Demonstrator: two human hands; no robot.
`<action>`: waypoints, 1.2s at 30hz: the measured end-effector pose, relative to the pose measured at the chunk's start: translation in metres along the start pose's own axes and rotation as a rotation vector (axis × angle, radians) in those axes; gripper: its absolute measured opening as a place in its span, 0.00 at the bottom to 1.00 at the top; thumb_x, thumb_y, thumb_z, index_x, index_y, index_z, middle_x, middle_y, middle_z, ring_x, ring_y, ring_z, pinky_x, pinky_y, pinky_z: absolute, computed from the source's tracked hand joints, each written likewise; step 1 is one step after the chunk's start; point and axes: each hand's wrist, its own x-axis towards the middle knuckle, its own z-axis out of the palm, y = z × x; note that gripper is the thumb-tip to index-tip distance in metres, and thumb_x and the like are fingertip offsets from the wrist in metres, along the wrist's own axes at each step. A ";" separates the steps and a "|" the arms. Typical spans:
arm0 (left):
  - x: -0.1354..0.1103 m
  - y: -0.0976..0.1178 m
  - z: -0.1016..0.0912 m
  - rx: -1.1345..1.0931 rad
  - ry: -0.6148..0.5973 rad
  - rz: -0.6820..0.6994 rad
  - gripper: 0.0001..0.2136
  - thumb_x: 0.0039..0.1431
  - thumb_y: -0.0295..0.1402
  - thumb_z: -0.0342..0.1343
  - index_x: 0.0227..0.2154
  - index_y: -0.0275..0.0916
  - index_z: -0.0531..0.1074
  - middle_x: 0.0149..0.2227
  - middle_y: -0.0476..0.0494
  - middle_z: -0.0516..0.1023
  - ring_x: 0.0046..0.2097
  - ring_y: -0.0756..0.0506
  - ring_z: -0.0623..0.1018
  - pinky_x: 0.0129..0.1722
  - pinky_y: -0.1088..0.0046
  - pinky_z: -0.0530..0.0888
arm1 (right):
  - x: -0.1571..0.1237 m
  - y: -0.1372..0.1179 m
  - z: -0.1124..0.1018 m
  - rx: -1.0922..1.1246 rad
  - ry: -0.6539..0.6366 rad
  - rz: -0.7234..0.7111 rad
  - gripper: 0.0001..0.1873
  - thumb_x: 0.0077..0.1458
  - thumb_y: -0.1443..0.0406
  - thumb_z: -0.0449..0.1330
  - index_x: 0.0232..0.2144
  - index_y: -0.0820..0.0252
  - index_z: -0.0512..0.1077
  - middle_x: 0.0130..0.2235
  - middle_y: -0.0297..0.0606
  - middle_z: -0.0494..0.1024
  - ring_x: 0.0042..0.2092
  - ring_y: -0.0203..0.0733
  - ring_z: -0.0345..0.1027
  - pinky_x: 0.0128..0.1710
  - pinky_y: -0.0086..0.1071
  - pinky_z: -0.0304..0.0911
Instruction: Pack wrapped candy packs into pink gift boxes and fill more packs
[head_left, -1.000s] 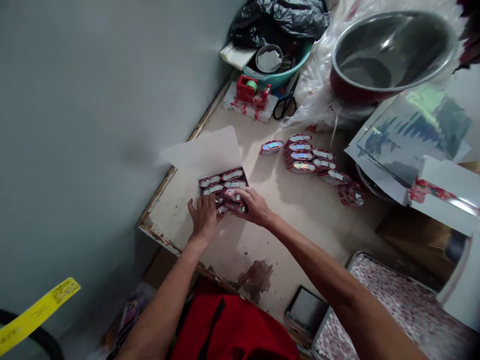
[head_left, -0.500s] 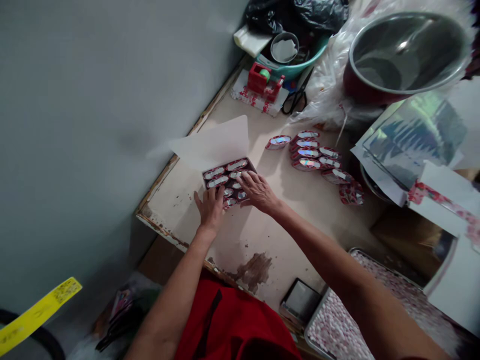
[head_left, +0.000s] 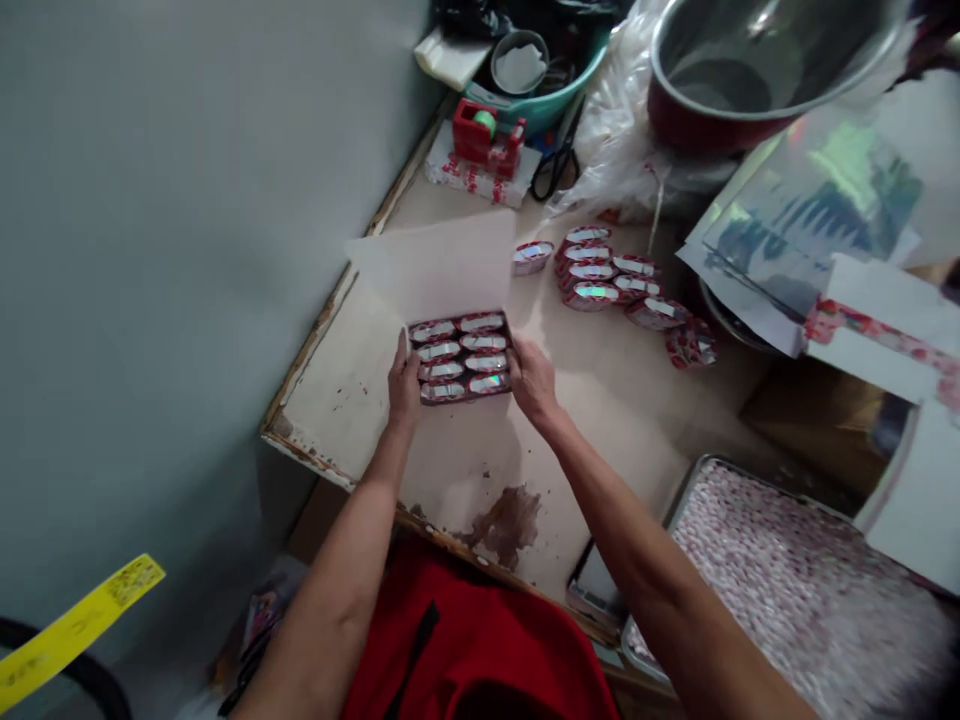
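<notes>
Between my hands is an open box point(head_left: 465, 398) holding two columns of small red packs with shiny silvery oval tops point(head_left: 484, 342). Its white lid point(head_left: 435, 262) stands raised at the far side. My left hand point(head_left: 404, 382) grips the left wall, thumb at the edge. On the right wall my right hand point(head_left: 532, 378) is closed the same way, its fingertips partly hidden behind the box. Beyond and to the right, several more such packs point(head_left: 592, 272) stand grouped on the table, with a single pack point(head_left: 533, 257) apart from them.
A red tape dispenser point(head_left: 487, 140), black scissors point(head_left: 556, 170) and a teal basin point(head_left: 555, 108) are at the back. A large metal pot point(head_left: 750, 125) stands back right. A tray of small pink-white pieces point(head_left: 757, 540) lies right. The table's worn edge point(head_left: 307, 462) runs along the left front.
My hands have moved from the packs inside to the two sides of the box. The box now sits straighter, its packs in even rows. The camera view has shifted slightly.
</notes>
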 end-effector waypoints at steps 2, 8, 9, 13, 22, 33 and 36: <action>-0.012 0.014 0.018 -0.076 -0.143 0.011 0.29 0.71 0.43 0.48 0.72 0.43 0.61 0.73 0.44 0.65 0.75 0.42 0.61 0.75 0.58 0.58 | -0.054 0.015 -0.013 -0.010 0.146 0.100 0.27 0.72 0.60 0.43 0.67 0.52 0.65 0.51 0.45 0.81 0.52 0.51 0.74 0.53 0.43 0.71; -0.064 0.061 0.103 -0.219 -0.552 0.103 0.24 0.70 0.41 0.52 0.67 0.43 0.71 0.70 0.49 0.69 0.73 0.42 0.65 0.76 0.62 0.58 | -0.182 0.052 -0.056 -0.120 0.496 0.471 0.25 0.71 0.57 0.44 0.61 0.53 0.71 0.43 0.46 0.80 0.45 0.55 0.74 0.45 0.46 0.71; -0.071 0.063 0.116 -0.224 -0.577 0.114 0.24 0.71 0.41 0.52 0.67 0.44 0.71 0.70 0.50 0.69 0.73 0.42 0.65 0.76 0.61 0.58 | -0.194 0.056 -0.060 -0.112 0.509 0.497 0.25 0.71 0.57 0.44 0.60 0.54 0.71 0.45 0.47 0.80 0.46 0.55 0.74 0.47 0.46 0.70; -0.099 0.051 0.140 -0.170 -0.633 0.117 0.24 0.72 0.42 0.51 0.67 0.44 0.71 0.70 0.49 0.70 0.73 0.42 0.65 0.76 0.60 0.58 | -0.227 0.069 -0.059 -0.051 0.541 0.563 0.27 0.69 0.57 0.46 0.64 0.57 0.70 0.48 0.51 0.79 0.49 0.57 0.73 0.52 0.51 0.69; -0.142 0.012 0.108 0.100 -0.690 0.378 0.36 0.73 0.56 0.42 0.77 0.50 0.46 0.79 0.45 0.47 0.78 0.41 0.49 0.77 0.59 0.50 | -0.271 0.090 -0.032 0.171 0.555 0.439 0.35 0.74 0.49 0.38 0.76 0.51 0.50 0.74 0.44 0.60 0.73 0.48 0.56 0.70 0.49 0.58; -0.143 0.030 0.115 0.508 -0.627 0.583 0.33 0.73 0.51 0.44 0.75 0.40 0.56 0.76 0.33 0.54 0.78 0.31 0.47 0.75 0.37 0.46 | -0.251 0.075 -0.043 -0.010 0.464 0.417 0.32 0.72 0.47 0.46 0.69 0.54 0.65 0.73 0.50 0.62 0.75 0.60 0.50 0.72 0.64 0.48; -0.122 0.023 0.108 0.286 -0.653 0.524 0.30 0.74 0.49 0.45 0.74 0.46 0.56 0.70 0.36 0.68 0.76 0.36 0.57 0.75 0.46 0.56 | -0.252 0.107 -0.058 0.312 0.507 0.358 0.24 0.69 0.49 0.51 0.54 0.54 0.77 0.63 0.48 0.76 0.63 0.54 0.71 0.64 0.53 0.66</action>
